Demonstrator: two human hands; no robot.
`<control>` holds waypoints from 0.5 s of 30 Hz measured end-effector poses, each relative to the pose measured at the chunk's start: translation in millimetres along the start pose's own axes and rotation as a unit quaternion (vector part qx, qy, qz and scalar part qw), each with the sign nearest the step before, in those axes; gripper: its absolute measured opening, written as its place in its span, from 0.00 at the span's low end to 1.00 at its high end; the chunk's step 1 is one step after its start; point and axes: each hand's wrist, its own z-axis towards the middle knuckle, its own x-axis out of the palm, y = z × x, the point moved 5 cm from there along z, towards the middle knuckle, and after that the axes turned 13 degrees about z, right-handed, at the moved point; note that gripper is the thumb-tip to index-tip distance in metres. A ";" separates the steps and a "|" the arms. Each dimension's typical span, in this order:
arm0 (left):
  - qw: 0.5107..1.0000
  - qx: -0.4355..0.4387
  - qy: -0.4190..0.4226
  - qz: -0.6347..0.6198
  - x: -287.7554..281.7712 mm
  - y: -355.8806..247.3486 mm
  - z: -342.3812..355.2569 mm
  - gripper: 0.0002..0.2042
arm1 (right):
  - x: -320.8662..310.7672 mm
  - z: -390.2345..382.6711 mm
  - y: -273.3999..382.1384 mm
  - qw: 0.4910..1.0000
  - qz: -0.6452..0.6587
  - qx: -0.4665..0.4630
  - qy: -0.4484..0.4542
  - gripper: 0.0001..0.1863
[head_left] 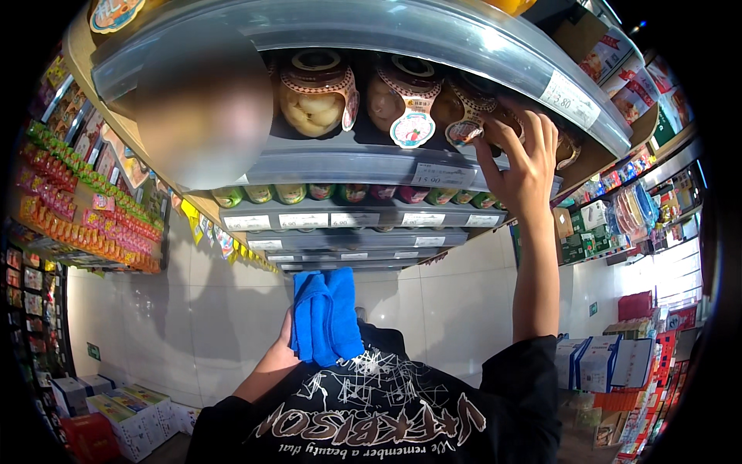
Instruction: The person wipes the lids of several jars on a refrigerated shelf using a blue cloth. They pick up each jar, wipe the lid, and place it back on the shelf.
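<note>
A folded blue cloth (325, 317) rests in my left hand (284, 340), held before my chest; the cloth covers most of the fingers. My right hand (525, 158) reaches up to the right part of a shelf, its fingers curled round a glass jar (468, 100) of preserved fruit. The thumb lies by the hanging paper tag, and the hand hides part of that jar and its neighbours. To the left stand a jar with dark contents (384, 100) and a jar of pale fruit (311, 108), each with a patterned cover on its lid and a tag.
A clear plastic shelf edge (348, 23) runs above the jars, and another strip (371, 166) lies below them. Lower shelves hold a row of green- and red-labelled jars (290, 193). Snack racks (93, 201) stand left; stacked boxes (603, 363) stand right. A blurred patch covers the upper left.
</note>
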 end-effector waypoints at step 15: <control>0.837 0.239 -0.194 0.452 77.6 -31.3 8.5 0.15 | 90.3 -176.8 229.7 0.095 0.794 0.591 0.101 0.42</control>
